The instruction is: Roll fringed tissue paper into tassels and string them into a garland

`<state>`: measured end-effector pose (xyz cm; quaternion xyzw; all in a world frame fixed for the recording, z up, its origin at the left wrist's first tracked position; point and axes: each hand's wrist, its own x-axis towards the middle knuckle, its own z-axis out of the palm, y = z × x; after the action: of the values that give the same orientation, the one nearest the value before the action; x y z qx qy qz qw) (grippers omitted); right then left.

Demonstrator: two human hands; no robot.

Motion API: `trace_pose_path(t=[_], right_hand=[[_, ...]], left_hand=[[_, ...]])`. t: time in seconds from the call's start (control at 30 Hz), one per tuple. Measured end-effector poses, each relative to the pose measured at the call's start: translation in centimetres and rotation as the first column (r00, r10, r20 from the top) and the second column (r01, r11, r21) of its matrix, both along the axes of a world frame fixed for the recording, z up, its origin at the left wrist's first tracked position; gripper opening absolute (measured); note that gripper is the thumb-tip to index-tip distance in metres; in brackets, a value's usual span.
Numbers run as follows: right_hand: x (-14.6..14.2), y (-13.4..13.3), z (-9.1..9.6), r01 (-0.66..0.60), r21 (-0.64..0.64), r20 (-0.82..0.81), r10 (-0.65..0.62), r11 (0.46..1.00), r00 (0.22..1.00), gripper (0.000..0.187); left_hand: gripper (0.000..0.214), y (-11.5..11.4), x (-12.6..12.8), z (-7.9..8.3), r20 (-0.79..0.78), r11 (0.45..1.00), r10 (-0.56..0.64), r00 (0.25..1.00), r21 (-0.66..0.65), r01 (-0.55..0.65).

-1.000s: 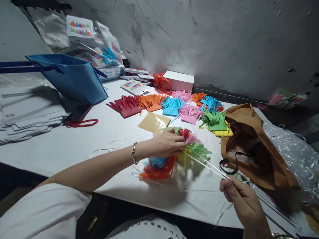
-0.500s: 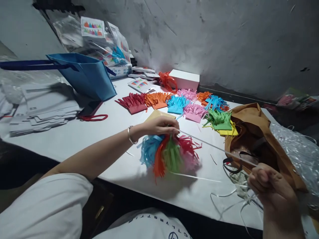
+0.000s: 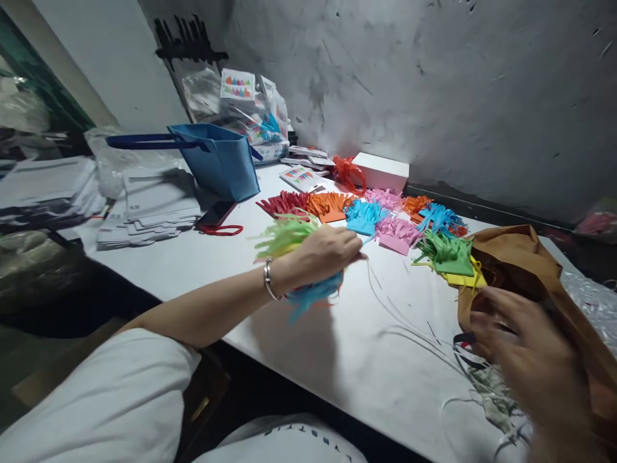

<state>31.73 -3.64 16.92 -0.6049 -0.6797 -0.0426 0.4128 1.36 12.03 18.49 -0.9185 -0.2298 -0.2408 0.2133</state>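
My left hand [image 3: 332, 251] is closed on a bunch of paper tassels [image 3: 315, 292] above the white table. Blue and orange strips hang below the hand; pale green and yellow ones [image 3: 286, 235] stick out behind the wrist. From the fingers a thin white ribbon [image 3: 393, 308] runs slack to a tangle of ribbon [image 3: 499, 395] at the lower right. My right hand [image 3: 535, 360], blurred by motion, is over the edge of the brown bag [image 3: 511, 247]; its fingers look loosely apart, and I see nothing in them.
Fringed paper pieces in several colours [image 3: 361, 215] lie across the table [image 3: 385, 379]. Behind them stand a white box [image 3: 380, 170] and a red plastic bag [image 3: 348, 173]. At left are a blue bag [image 3: 222, 161], a phone [image 3: 216, 215] with a red cord and stacked white cards [image 3: 157, 202].
The pulled-tight ribbon has gone slack, and my right hand has come off it. My left hand has turned the tassel bunch, swinging some strips up behind the wrist. The view has shifted left.
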Motion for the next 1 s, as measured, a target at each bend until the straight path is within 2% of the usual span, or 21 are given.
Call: trace_pose_path(t=[0.07, 0.1, 0.13, 0.17, 0.27, 0.37, 0.47, 0.5, 0.57, 0.63, 0.67, 0.73, 0.77, 0.8, 0.9, 0.97, 1.0], right_hand=[[-4.9, 2.7, -1.0, -0.194, -0.120, -0.032, 0.191, 0.974, 0.981, 0.051], [-6.9, 3.7, -1.3, -0.316, -0.199, -0.083, 0.305, 0.928, 0.949, 0.043], [-8.5, 4.5, -1.5, -0.392, -0.262, -0.140, 0.367, 0.882, 0.919, 0.027], [-9.6, 5.0, -1.6, -0.429, -0.302, -0.177, 0.392, 0.851, 0.903, 0.025], [-10.3, 4.6, -1.1, -0.497, -0.335, -0.235, 0.440, 0.800, 0.867, 0.035], [-9.3, 3.4, -1.0, -0.570, -0.284, -0.293, 0.496, 0.771, 0.817, 0.031], [-9.2, 3.1, -2.1, -0.515, -0.209, -0.342, 0.431, 0.831, 0.835, 0.023], [-9.5, 3.2, -2.8, -0.502, -0.201, -0.365, 0.412, 0.841, 0.835, 0.028], [-10.7, 3.5, -4.3, -0.557, -0.215, -0.404, 0.445, 0.802, 0.799, 0.044], [-12.0, 3.7, -5.8, -0.635, -0.211, -0.444, 0.506, 0.743, 0.739, 0.037], [-12.6, 3.7, -6.5, -0.648, -0.201, -0.458, 0.514, 0.735, 0.725, 0.030], [-13.0, 3.5, -7.3, -0.619, -0.173, -0.479, 0.484, 0.766, 0.732, 0.021], [-12.8, 3.3, -7.6, -0.595, -0.159, -0.485, 0.463, 0.788, 0.742, 0.019], [-12.5, 3.1, -7.7, -0.578, -0.150, -0.480, 0.452, 0.802, 0.751, 0.018], [-11.1, 2.6, -7.8, -0.527, -0.165, -0.478, 0.400, 0.834, 0.782, 0.028], [-10.6, 2.3, -7.7, -0.562, -0.210, -0.571, 0.367, 0.800, 0.735, 0.057], [-10.6, 2.1, -7.7, -0.617, -0.207, -0.640, 0.372, 0.759, 0.672, 0.073]], left_hand=[[0.034, -1.9, 2.0, -0.6, -0.008, 0.996, -0.091, 0.996, 0.015, 0.091], [0.032, -2.5, 2.6, -0.8, -0.011, 0.992, -0.127, 0.992, 0.008, 0.127], [0.031, -2.9, 2.9, -1.0, -0.004, 0.988, -0.156, 0.988, -0.012, 0.156], [0.029, -3.2, 2.9, -1.1, 0.010, 0.982, -0.180, 0.984, -0.051, 0.180], [0.022, -3.0, 1.6, -1.5, 0.077, 0.927, -0.264, 0.961, -0.254, 0.275], [0.017, -2.9, 0.0, -2.1, 0.120, 0.841, -0.322, 0.939, -0.419, 0.342], [0.018, -3.9, -0.3, -2.5, 0.193, 0.807, -0.302, 0.934, -0.470, 0.358], [0.018, -4.4, -0.1, -2.6, 0.228, 0.794, -0.306, 0.924, -0.475, 0.380], [0.019, -5.4, 0.6, -2.6, 0.311, 0.757, -0.332, 0.890, -0.474, 0.449], [0.025, -6.0, 1.4, -2.7, 0.428, 0.672, -0.367, 0.826, -0.492, 0.553], [0.032, -6.1, 1.7, -2.8, 0.508, 0.610, -0.362, 0.782, -0.505, 0.611], [0.051, -5.9, 1.7, -3.3, 0.656, 0.480, -0.296, 0.695, -0.527, 0.701], [0.064, -5.7, 1.4, -3.6, 0.693, 0.428, -0.242, 0.679, -0.552, 0.716], [0.079, -5.4, 1.0, -4.1, 0.695, 0.385, -0.186, 0.695, -0.599, 0.702], [0.114, -5.1, -0.3, -5.8, 0.569, 0.223, -0.069, 0.819, -0.792, 0.569], [0.118, -5.6, -0.7, -7.0, 0.531, 0.136, -0.053, 0.846, -0.835, 0.533], [0.117, -6.0, -0.6, -7.5, 0.543, 0.121, -0.064, 0.837, -0.828, 0.547]])
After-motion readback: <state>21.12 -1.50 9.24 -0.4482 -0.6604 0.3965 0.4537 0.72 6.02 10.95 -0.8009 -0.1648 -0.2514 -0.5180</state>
